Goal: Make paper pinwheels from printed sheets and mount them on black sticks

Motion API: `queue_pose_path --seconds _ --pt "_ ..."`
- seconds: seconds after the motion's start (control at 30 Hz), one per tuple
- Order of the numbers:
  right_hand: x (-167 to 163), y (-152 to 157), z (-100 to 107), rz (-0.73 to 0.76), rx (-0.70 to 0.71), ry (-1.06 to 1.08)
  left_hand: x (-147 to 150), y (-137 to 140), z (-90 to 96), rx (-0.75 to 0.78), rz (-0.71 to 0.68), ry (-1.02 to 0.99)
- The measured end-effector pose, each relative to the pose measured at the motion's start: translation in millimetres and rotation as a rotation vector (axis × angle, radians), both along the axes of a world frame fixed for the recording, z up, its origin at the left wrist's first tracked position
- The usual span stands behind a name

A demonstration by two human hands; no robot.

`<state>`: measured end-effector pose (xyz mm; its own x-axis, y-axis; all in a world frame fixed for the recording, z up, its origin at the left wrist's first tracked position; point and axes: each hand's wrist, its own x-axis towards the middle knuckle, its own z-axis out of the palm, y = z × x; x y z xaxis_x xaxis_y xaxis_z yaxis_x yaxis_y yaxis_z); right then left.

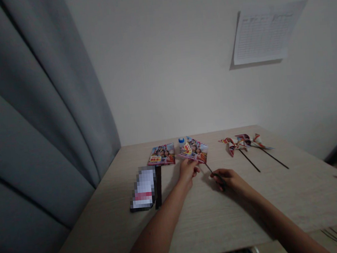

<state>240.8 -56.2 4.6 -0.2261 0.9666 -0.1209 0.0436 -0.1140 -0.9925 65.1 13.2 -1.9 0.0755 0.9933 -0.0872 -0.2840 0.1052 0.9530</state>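
Note:
My left hand [188, 169] pinches the near edge of a colourful printed paper sheet [199, 150], one corner of which looks folded or lifted. To its right, my right hand [230, 182] is closed around the dark handles of a pair of scissors [209, 168]. Their thin blades point at the sheet's lower right corner and appear to touch it. A similar printed paper stack [161, 154] lies flat to the left. Behind the held sheet stands a small bottle with a blue cap [181, 140].
Two paper pinwheels on dark sticks, a nearer one [235, 145] and a farther one [256, 140], lie at the right of the wooden table [195, 226]. A blurred phone [143, 187] sits left beside a dark strip [158, 186]. A grey curtain [41, 94] borders the left side.

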Motion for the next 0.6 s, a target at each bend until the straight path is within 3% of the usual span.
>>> queue_pose_path --seconds 0.33,0.6 --pt "4 5 -11 -0.027 0.066 -0.097 4 -2 2.3 -0.015 -0.059 -0.001" --pt "12 3 -4 -0.142 0.310 -0.637 5 -4 5.7 -0.022 -0.068 -0.016"
